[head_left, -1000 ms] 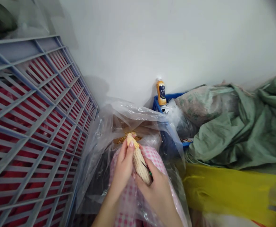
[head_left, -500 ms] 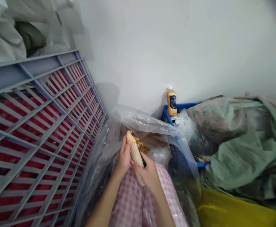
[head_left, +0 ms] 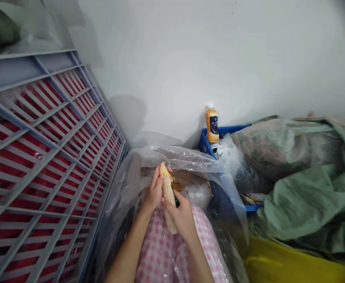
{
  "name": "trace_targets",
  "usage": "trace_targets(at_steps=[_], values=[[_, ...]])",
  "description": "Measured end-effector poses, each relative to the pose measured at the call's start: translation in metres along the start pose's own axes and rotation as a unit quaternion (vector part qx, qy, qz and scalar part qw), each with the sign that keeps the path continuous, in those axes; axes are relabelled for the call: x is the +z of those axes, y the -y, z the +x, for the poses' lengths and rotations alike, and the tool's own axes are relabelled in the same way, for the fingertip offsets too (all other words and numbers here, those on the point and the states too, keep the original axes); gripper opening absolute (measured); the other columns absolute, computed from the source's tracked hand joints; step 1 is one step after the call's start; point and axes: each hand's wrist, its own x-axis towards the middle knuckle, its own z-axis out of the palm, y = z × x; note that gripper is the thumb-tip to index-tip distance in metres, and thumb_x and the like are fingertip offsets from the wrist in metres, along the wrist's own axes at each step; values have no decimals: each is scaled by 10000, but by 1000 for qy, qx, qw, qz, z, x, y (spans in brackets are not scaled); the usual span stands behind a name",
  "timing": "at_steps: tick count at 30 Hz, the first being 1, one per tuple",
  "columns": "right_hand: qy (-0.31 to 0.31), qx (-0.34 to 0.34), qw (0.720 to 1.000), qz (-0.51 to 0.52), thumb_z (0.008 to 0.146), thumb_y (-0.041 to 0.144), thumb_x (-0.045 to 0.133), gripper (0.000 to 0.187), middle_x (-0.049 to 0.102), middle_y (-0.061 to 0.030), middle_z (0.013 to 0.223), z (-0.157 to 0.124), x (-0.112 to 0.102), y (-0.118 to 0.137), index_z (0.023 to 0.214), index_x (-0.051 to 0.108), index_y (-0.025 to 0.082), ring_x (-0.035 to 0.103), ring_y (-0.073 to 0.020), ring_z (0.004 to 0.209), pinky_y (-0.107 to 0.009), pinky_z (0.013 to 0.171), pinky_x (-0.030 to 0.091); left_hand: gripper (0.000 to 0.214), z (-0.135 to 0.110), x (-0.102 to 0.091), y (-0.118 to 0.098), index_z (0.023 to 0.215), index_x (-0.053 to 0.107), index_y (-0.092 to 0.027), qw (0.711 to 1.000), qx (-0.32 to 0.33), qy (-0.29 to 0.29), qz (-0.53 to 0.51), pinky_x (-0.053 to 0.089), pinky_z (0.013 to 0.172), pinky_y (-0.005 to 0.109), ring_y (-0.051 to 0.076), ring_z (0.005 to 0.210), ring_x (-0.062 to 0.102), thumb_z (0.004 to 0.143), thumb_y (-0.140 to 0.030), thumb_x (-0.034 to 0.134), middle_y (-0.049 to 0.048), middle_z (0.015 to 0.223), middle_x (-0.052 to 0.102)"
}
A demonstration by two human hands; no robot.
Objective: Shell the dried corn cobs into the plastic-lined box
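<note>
gripping a corn cob (head_left: 166,188), i have my left hand (head_left: 154,193) curled snugly round its far part, and my right hand (head_left: 184,214) closed about its middle. a dark thing with a green bit (head_left: 177,203) shows between my right hand and the cob; i cannot tell what it is. the cob slants above the pink checked cloth (head_left: 157,243), yellow at its far end and bare along the rest. loose golden kernels (head_left: 177,186) lie just beyond it, amid clear plastic (head_left: 122,196). a slatted crate (head_left: 7,72) stands on the left; far right, an orange bottle (head_left: 212,127) stands at the blue basket (head_left: 203,142).
</note>
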Motion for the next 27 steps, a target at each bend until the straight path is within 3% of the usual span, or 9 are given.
trace_targets(at_steps=[4, 10, 14, 18, 23, 27], values=[[27, 10, 999, 31, 706, 327, 609, 287, 619, 9, 705, -4, -2, 2, 903, 675, 128, 494, -136, 627, -226, 591, 392, 360, -6, -5, 0, 1138, 490, -211, 1000, 3, 23, 13, 448, 672, 238, 131, 751, 551, 799, -324, 449, 47, 1035, 587], [48, 38, 993, 100, 679, 378, 648, 301, 558, 12, 629, -10, -8, 5, 810, 660, 108, 450, -111, 567, -214, 536, 350, 462, -19, -7, -7, 1234, 468, -221, 1000, -1, 12, 19, 439, 803, 269, 172, 924, 565, 787, -330, 509, 58, 1146, 582], [53, 72, 987, 133, 663, 377, 673, 313, 532, 19, 602, -13, -11, 6, 815, 647, 105, 425, -96, 533, -209, 513, 327, 507, -23, -9, -10, 1286, 437, -229, 999, -5, 39, 4, 412, 902, 304, 206, 1114, 506, 797, -353, 490, 69, 1235, 552], [43, 65, 991, 111, 674, 401, 667, 311, 522, 26, 603, -15, -12, 6, 808, 648, 121, 424, -96, 539, -209, 514, 327, 459, -15, -18, -12, 1251, 488, -209, 996, 20, 66, 59, 320, 1010, 310, 190, 1217, 428, 805, -316, 461, 67, 1276, 530], [32, 46, 995, 85, 687, 405, 657, 324, 514, 18, 619, -16, -12, 8, 820, 649, 110, 419, -102, 566, -214, 526, 326, 287, -7, -24, -17, 986, 634, -160, 982, 58, -35, 177, 421, 877, 315, 197, 947, 587, 743, -281, 545, 90, 1052, 646], [40, 41, 994, 98, 680, 404, 668, 312, 534, 14, 652, -15, -12, 3, 815, 645, 124, 439, -108, 596, -213, 550, 341, 296, -17, -18, -27, 871, 639, -147, 987, 15, -67, 143, 472, 697, 281, 183, 771, 607, 720, -395, 581, 68, 853, 674]])
